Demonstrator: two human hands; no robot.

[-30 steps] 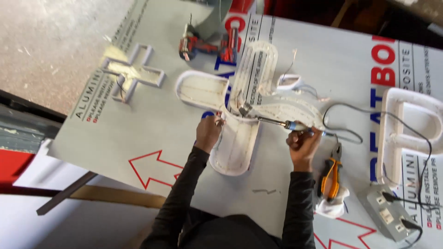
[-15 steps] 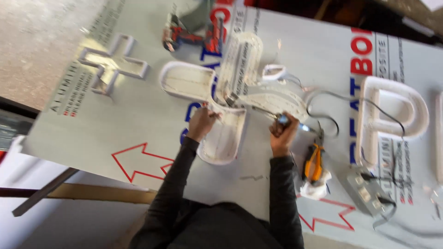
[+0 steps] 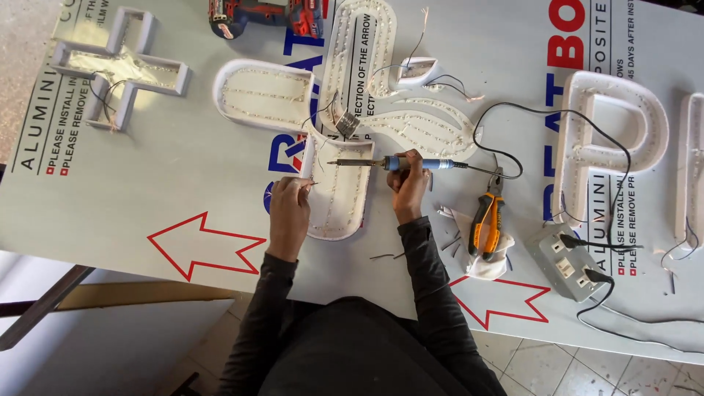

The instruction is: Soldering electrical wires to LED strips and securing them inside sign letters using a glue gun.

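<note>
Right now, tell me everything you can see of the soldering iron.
The soldering iron lies nearly level across the white channel letter, thin metal tip pointing left over the letter's inside. It has a slim metal shaft, a blue grip and a dark rear end. A black cord loops away from its back toward the right. The right hand grips the blue handle from below. Whether the tip touches anything cannot be told.

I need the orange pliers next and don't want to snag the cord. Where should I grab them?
Take the pliers by the two orange handles, coming from the near table edge. The handles point toward you and lie bare on the white rag; the metal nose points away, right by the soldering iron's black cord.
</note>
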